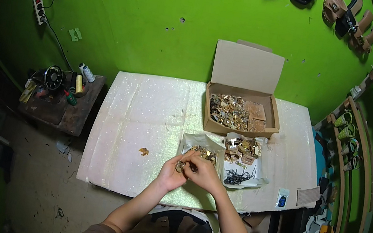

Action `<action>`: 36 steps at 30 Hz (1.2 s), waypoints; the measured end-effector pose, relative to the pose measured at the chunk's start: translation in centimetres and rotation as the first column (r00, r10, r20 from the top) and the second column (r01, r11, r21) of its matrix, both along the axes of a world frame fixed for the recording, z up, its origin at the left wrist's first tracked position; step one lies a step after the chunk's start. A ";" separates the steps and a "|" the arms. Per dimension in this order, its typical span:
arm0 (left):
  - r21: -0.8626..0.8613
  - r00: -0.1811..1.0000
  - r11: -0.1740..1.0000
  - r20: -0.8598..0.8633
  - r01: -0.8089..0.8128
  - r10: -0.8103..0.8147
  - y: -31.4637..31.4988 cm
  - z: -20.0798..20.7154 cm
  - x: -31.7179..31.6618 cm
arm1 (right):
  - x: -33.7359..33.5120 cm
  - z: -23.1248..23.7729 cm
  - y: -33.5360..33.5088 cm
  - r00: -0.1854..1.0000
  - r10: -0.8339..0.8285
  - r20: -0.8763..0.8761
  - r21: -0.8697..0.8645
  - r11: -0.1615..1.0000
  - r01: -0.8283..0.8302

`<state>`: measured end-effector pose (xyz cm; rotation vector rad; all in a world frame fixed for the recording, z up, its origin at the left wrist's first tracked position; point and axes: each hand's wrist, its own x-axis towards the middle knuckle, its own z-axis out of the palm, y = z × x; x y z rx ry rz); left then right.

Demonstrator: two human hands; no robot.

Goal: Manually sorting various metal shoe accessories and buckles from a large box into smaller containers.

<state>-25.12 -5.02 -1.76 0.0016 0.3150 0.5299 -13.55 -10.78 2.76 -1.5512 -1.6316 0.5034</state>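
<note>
My left hand [171, 175] is cupped palm up above the near edge of the table, holding a few small metallic ornaments [180, 166]. Bent over that palm, my right hand [205, 173] has its fingers drawn together among the pieces; what they pinch is hidden. Just behind both hands sits a white tray [186, 141] of gold-coloured ornaments [209, 155], partly covered by my fingers. To its right, a second white tray [260, 177] carries buckles and other metal fittings [243, 147], with a dark beaded strand [237, 177] at its near end.
An open cardboard box [244, 92] full of metal ornaments stands behind the trays. On the pale glittery table [132, 118] lie a small gold-brown piece [143, 151], a blue item in a packet [283, 198] and a card [307, 196]. A sewing machine [53, 80] is left; a wooden rack [342, 165] is right.
</note>
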 end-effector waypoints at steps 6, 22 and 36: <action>-0.049 0.998 0.999 0.052 -0.023 0.026 0.0 -0.8 -0.1 | 1.2 -0.9 0.0 0.982 0.073 -0.175 -0.019 0.997 -0.077; 0.008 0.996 0.996 0.021 -0.085 0.085 -0.5 -1.6 -0.3 | -0.1 0.0 -0.6 0.993 -0.086 -0.085 0.027 0.996 0.088; 0.017 0.988 0.989 0.040 -0.150 0.149 -1.1 -0.6 0.6 | -1.4 -0.6 -1.9 0.983 -0.046 0.177 0.125 0.992 0.024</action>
